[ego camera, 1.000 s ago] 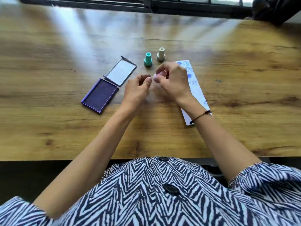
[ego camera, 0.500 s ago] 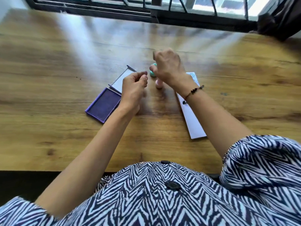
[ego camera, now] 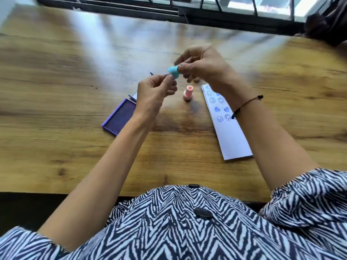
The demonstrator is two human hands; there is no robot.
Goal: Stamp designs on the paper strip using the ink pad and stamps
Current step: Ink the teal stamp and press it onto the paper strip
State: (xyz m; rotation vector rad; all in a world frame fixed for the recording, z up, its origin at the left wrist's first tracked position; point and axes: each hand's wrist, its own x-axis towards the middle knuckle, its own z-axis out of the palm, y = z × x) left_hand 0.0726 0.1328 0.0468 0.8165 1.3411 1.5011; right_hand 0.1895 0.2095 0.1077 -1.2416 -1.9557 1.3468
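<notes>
Both hands are up over the table: right hand [ego camera: 202,66] pinches the teal stamp [ego camera: 173,71], left hand [ego camera: 153,91] fingertips touching its lower end. Pink stamp [ego camera: 188,92] stands below, between ink pad [ego camera: 120,117] and paper strip [ego camera: 225,121].

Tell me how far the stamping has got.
Done: the upper part of the paper strip carries rows of blue prints. In hand: the right hand and left hand hold the teal stamp above the table. Left: the strip's lower part is blank; the ink pad lies open.
</notes>
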